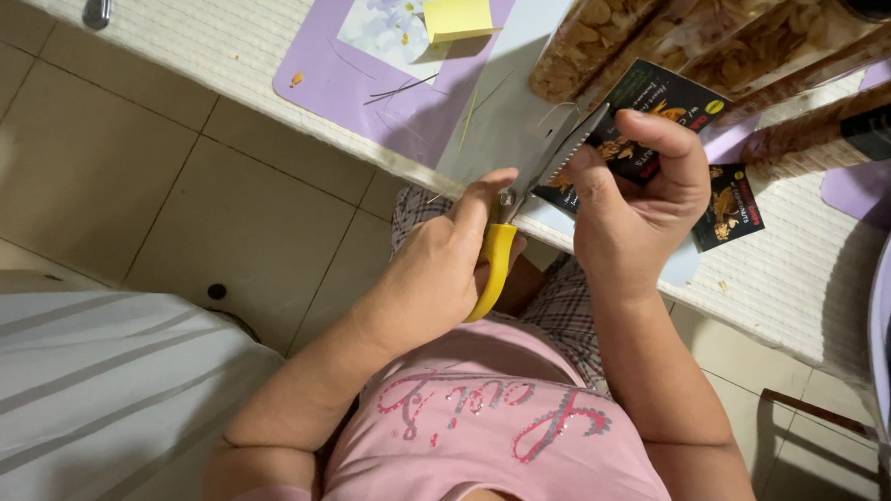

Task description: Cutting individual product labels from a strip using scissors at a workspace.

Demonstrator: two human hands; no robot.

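Head view: the one camera looked down over the person's chest at both hands, working at the edge of the surface [225, 30].
Left hand: the left hand [445, 271] was closed through the yellow handle of the scissors [512, 228], fingers wrapped tight around the loop.
Scissors: the blades stood a little apart, serrated edge up, pointing toward the packet.
Right hand: the right hand [633, 194] pinched the dark corner of a snack packet [662, 110], thumb on top, fingers curled under, firmly shut on it.
Packet: it lay half on the surface, half lifted, clear body filled with golden flakes, black printed label at the near end just beside the blade tips.
Nearby: a purple mat [422, 89] with a flower print sat under a yellow sticky note pad [458, 16]; more packets of the same kind lay at the far right.
Doing it well: in my judgement the cut would go cleaner with the packet edge pulled taut and fed deep between the blades, not nibbled at the tips.
Care: the right thumb sat close to the blade, so I judged it should stay behind the cutting line.
Risk: a slack edge might fold instead of cutting, and flakes could spill.
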